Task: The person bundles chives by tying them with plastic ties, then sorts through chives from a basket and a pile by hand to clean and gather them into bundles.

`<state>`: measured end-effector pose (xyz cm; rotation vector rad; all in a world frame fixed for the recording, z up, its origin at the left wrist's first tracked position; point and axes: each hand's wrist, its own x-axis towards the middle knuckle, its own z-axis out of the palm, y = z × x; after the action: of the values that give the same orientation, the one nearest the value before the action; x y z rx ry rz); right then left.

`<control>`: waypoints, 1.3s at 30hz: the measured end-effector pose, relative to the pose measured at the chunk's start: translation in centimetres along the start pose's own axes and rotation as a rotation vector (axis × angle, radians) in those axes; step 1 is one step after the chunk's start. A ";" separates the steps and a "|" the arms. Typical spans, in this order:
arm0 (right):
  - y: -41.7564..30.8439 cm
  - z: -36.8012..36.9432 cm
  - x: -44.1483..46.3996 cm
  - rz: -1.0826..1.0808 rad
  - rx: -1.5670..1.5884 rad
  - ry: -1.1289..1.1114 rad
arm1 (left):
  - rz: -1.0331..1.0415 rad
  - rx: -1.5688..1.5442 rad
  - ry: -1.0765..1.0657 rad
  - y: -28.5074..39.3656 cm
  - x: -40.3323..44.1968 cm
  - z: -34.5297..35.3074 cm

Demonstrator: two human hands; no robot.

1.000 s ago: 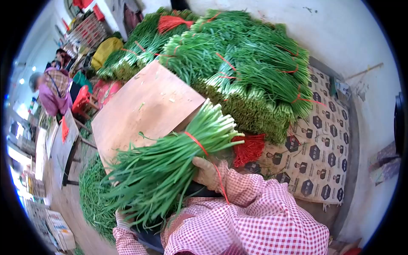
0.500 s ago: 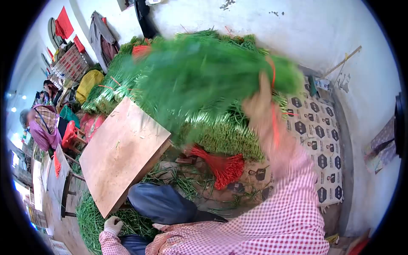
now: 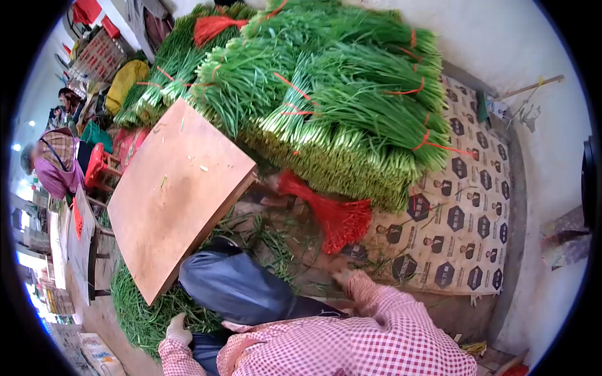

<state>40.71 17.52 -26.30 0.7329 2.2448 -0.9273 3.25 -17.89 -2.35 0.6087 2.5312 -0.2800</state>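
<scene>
Left hand (image 3: 179, 329) by the loose greens (image 3: 135, 316) below the board (image 3: 182, 194), right hand (image 3: 342, 276) kinda blurry right of the board, near red strings (image 3: 338, 219) — can't tell if either's gripping.

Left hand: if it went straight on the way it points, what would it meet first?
Probably the loose green stalks heaped just ahead of the left hand, though depth is unclear.

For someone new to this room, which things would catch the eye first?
Probably the large heap of green bundles, filling the upper middle of the view. Below it lies a bright bunch of red strands, and to the left of those is a broad tan board.
</scene>
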 end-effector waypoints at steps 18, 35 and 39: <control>6.7 -2.8 4.3 0.662 0.507 0.190 | -0.018 -0.382 -0.271 4.1 0.3 8.3; 3.5 -5.0 7.9 0.624 0.385 0.126 | -0.072 -0.447 -0.413 3.9 1.4 11.0; 2.9 -5.0 8.1 0.587 0.342 0.114 | -0.061 -0.453 -0.399 4.1 0.9 11.1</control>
<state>35.70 25.12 -30.25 1.5284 1.8003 -0.9860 9.35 -17.43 -12.52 0.2641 2.1254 0.1415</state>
